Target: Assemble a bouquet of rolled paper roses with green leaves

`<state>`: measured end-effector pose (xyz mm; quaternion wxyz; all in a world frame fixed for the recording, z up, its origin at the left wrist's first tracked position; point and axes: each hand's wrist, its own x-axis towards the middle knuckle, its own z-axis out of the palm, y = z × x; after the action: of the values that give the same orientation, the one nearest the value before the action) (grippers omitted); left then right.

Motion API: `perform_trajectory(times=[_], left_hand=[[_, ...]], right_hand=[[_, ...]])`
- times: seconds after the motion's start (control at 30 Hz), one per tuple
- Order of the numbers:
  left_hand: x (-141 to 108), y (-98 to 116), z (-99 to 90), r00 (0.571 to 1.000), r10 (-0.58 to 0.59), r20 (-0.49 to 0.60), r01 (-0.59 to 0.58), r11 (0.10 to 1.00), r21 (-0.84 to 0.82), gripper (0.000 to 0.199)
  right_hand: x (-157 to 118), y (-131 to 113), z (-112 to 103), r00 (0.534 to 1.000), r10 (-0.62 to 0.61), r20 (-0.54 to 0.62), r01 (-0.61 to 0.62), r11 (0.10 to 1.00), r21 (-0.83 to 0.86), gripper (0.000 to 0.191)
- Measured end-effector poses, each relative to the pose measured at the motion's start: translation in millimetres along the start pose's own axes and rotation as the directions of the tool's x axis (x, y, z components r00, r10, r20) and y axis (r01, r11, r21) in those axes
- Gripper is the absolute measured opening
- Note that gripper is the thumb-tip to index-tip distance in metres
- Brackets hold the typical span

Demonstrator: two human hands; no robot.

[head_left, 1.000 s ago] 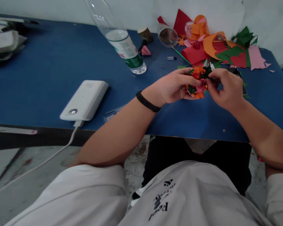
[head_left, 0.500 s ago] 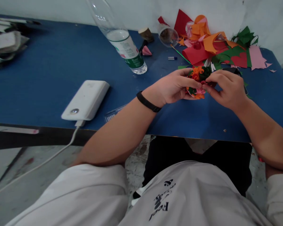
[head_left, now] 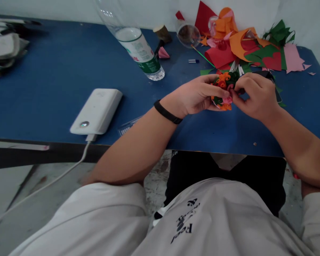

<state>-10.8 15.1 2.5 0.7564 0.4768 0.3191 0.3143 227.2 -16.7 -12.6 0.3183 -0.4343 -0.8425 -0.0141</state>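
A rounded bunch of curled paper flowers (head_left: 224, 79) in orange, green, red and pink rests in my left hand (head_left: 201, 93). The thumb lies across its front, and the other fingers curl around its far side and underneath. My right hand (head_left: 254, 94) is closed in a pinch at the bunch's right edge, with thumb and forefinger by a small reddish-pink paper curl (head_left: 230, 88). Whether the right fingertips grip that curl or only touch it is hard to make out. Behind the hands, scissors (head_left: 234, 66) lie partly hidden.
Coloured paper scraps (head_left: 266, 55) spread across the table's back right, beside a tipped clear cup (head_left: 188, 35). A water bottle (head_left: 146, 58) stands left of the hands. Nearer the front edge is a white power bank (head_left: 97, 110) with a cable. A dark phone-like object (head_left: 278, 95) lies behind my right hand.
The right fingertips have shifted slightly up and away from the left thumb, showing more of the pink curls. My left hand keeps its hold. The whole view has shifted slightly.
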Motion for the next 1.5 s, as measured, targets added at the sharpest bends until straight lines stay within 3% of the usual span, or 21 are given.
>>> perform_trajectory(times=[0.37,0.6,0.77,0.83,0.93,1.07,1.13,1.2,1.23,1.33,1.5], left_hand=[[1,0,-0.1,1.0,0.003,-0.023,-0.004,1.0,-0.006,0.048],[2,0,-1.5,1.0,0.016,-0.021,-0.016,1.0,-0.021,0.045],[2,-2,0.8,0.999,0.027,-0.041,-0.028,0.999,-0.025,0.044],[2,-2,2.4,0.998,0.046,-0.053,-0.047,0.999,-0.028,0.043],[1,-2,3.8,0.997,0.042,-0.06,-0.044,0.999,-0.03,0.043],[1,-2,3.8,0.997,0.034,-0.068,-0.034,0.999,-0.006,0.042],[1,-3,4.3,0.997,0.037,-0.068,-0.037,0.999,0.007,0.038],[0,-3,5.9,0.997,0.041,-0.07,-0.04,0.999,0.012,0.034],[0,-3,7.1,0.996,0.041,-0.075,-0.041,0.999,0.01,0.033],[-3,-2,11.8,0.996,0.038,-0.082,-0.038,0.999,0.001,0.032],[-11,4,20.2,0.996,0.015,-0.091,-0.019,0.999,-0.044,0.027]], right_hand=[[-1,-6,3,0.999,0.03,-0.025,-0.03,0.999,0.013,0.011],[-5,5,9,0.964,-0.18,-0.198,0.199,0.977,0.078,0.024],[-6,9,12,0.989,-0.095,-0.116,0.095,0.995,-0.002,0.024],[-4,13,15,0.961,-0.189,-0.201,0.191,0.982,-0.011,0.028],[1,18,20,0.86,-0.351,-0.371,0.352,0.934,-0.067,0.023],[3,17,21,0.808,-0.401,-0.432,0.399,0.911,-0.101,0.019],[1,11,17,0.852,-0.363,-0.376,0.364,0.929,-0.073,0.023],[-1,5,11,0.954,-0.211,-0.212,0.208,0.977,-0.038,0.024],[-2,2,8,0.983,-0.123,-0.134,0.12,0.992,-0.037,0.021],[-3,-5,4,0.999,0.007,-0.042,-0.009,0.999,-0.042,0.013],[-3,-6,8,0.995,0.001,-0.1,-0.003,1.0,-0.024,0.007]])
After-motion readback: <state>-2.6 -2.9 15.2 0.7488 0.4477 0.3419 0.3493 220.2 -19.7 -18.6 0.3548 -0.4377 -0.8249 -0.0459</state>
